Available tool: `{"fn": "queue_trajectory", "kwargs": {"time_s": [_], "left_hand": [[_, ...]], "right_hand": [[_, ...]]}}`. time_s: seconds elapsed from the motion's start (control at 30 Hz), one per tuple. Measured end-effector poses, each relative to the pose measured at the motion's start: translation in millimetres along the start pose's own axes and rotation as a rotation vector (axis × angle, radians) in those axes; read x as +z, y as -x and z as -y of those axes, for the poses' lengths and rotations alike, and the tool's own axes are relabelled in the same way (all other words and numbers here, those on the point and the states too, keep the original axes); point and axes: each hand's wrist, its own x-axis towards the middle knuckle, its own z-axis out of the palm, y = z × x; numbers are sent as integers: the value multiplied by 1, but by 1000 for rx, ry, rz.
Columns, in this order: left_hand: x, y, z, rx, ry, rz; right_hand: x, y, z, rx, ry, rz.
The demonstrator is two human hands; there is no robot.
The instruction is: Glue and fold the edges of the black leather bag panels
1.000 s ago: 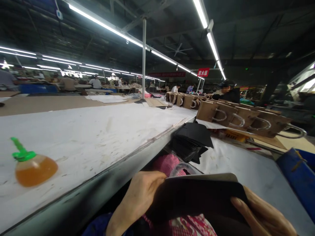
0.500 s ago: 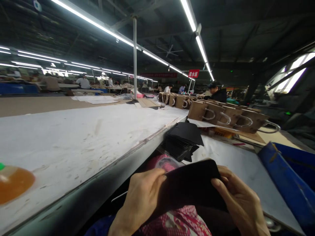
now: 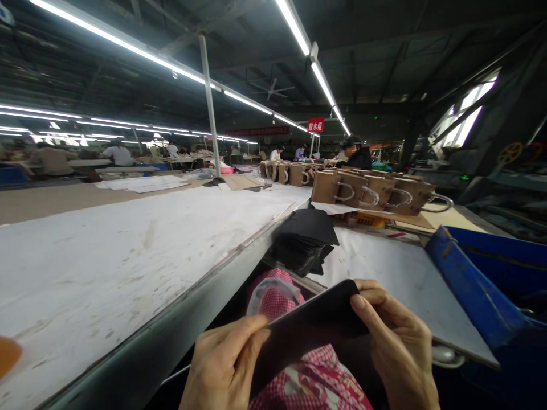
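A flat black panel with rounded corners is held in front of me, above my lap. My left hand pinches its long edge near the middle, thumb and fingers closed. My right hand grips the far right corner, thumb on the near face and fingers behind. The panel's left end sticks out past my left hand. Just beyond the panel, a stack of similar black panels rests between the two tables. Under the panel, a pink checked cloth covers my lap.
A long white-covered table runs along my left, with an orange object at its edge. On the right are a lower white board and a blue bin. Brown bags with looped handles stand in rows ahead; a person is behind them.
My view has turned a little to the right. Both hands still hold the black panel, which now slants more, its left end lower.
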Motion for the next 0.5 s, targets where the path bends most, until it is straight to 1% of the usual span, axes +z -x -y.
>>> {"fn": "queue_trajectory", "kwargs": {"time_s": [0.13, 0.3, 0.4, 0.43, 0.5], "left_hand": [[-5, 3, 1, -37, 17, 28], [-8, 3, -2, -63, 14, 17], [-8, 2, -2, -72, 51, 13], [-9, 2, -1, -79, 63, 25], [-9, 2, 1, -90, 72, 104]], "right_hand": [[-2, 2, -3, -30, -6, -9], [1, 7, 1, -47, 34, -53], [2, 8, 1, -52, 57, -54], [3, 8, 0, -49, 55, -54], [3, 7, -1, -41, 39, -58]]}}
